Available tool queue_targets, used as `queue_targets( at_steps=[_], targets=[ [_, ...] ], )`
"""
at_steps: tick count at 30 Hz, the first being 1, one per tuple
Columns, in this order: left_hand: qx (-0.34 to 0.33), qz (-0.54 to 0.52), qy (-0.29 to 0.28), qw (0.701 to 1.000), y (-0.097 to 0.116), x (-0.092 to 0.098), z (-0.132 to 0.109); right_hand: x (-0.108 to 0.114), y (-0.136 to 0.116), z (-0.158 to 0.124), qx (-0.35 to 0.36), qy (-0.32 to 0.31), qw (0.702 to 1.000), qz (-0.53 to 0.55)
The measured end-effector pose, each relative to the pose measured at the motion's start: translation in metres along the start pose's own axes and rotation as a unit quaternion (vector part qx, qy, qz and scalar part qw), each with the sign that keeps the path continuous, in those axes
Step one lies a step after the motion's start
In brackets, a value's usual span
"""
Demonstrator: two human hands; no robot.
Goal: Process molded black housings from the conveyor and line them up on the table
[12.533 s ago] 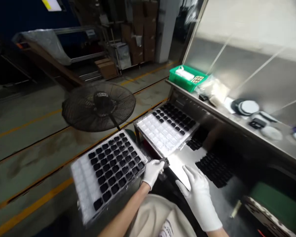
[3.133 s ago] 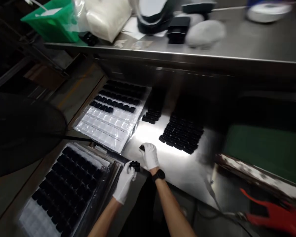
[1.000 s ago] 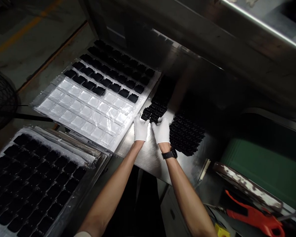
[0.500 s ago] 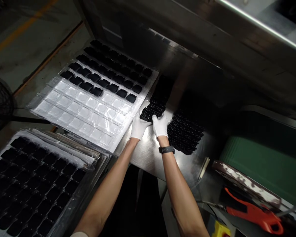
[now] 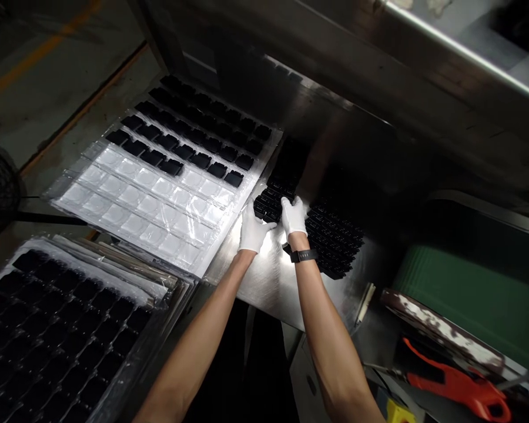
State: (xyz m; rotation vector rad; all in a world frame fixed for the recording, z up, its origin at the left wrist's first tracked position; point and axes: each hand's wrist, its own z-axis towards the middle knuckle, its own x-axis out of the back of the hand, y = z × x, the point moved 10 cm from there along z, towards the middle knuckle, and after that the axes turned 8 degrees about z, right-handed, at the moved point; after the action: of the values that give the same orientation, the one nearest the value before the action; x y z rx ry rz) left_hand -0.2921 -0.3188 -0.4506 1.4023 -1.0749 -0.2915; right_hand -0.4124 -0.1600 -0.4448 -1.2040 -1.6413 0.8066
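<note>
— How do the two hands stand?
— Both wear white gloves and are to the right of the half-filled tray (image 5: 134,223). The left hand (image 5: 252,232), which is nearer to this tray, has its thumb spread away from the fingers. The right hand (image 5: 294,217) is farther from the tray, with bent fingers; whether it pinches something, I cannot tell.
— And the black parts?
— The narrow group of black parts (image 5: 277,192) lies just beside the right edge of the half-filled tray. From the hands it extends forward, away from the body. Its long axis runs roughly along that edge, and its near end is between the hands; the left fingers seem to touch it.
— What is farther out?
— The wide group of black parts (image 5: 335,241) is farther right of the half-filled tray, close to the right hand. The fuller tray (image 5: 110,281) is on the person's side of the half-filled one. The red tool (image 5: 462,389) is well to its right.
</note>
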Motion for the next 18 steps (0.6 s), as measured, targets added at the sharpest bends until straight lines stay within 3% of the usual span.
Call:
queue_targets(
  at_steps=[7,12,15,18],
  targets=[
    [0.017,-0.030,-0.009,0.999,0.007,-0.005,-0.002,-0.011,-0.005,-0.007,-0.008,-0.038,0.997,0.068],
    [0.022,0.015,-0.026,0.999,-0.002,-0.008,-0.002,-0.003,0.003,-0.016,-0.031,-0.031,0.997,0.066],
    [0.021,0.040,-0.032,0.998,-0.007,-0.009,-0.002,-0.001,0.003,-0.051,-0.051,-0.037,0.995,0.083],
    [0.022,0.039,-0.032,0.998,-0.010,-0.008,-0.001,0.001,0.004,-0.116,-0.053,-0.050,0.990,0.118]
  ],
)
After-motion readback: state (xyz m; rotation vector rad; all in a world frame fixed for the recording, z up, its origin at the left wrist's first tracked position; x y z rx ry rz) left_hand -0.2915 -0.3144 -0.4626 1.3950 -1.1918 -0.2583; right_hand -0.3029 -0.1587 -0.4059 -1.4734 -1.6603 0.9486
